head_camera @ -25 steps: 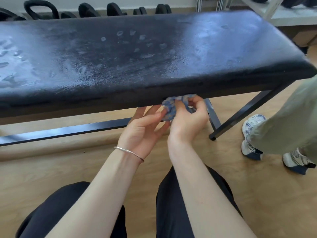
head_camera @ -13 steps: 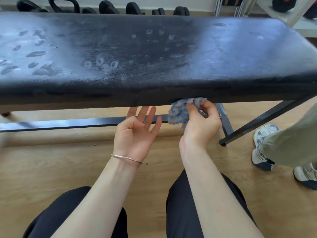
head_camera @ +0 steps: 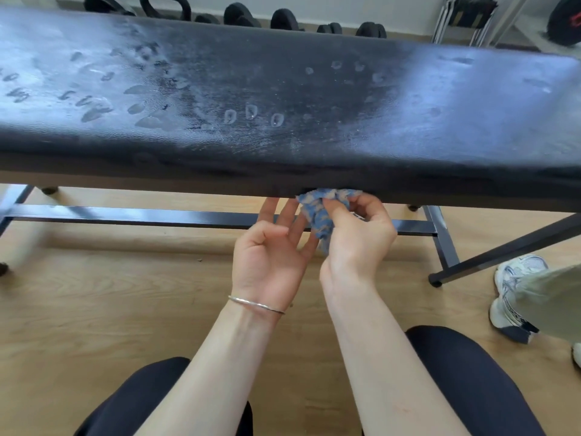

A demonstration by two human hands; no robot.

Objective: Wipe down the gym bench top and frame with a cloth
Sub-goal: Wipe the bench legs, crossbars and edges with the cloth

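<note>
Your spread left hand (head_camera: 270,253) has edged back to the cloth (head_camera: 316,212) your right hand (head_camera: 358,243) pinches — bench top (head_camera: 314,89) smudged, frame (head_camera: 141,215) prob. unwiped.

Left grip (head_camera: 270,256) palm-up, fingers extended; right grip (head_camera: 358,243) curled, pinching.

Bench top (head_camera: 283,99) spans the upper frame; below its mid edge, cloth (head_camera: 323,212), hands (head_camera: 270,256) (head_camera: 358,237); shoe (head_camera: 515,291) lower right.
</note>
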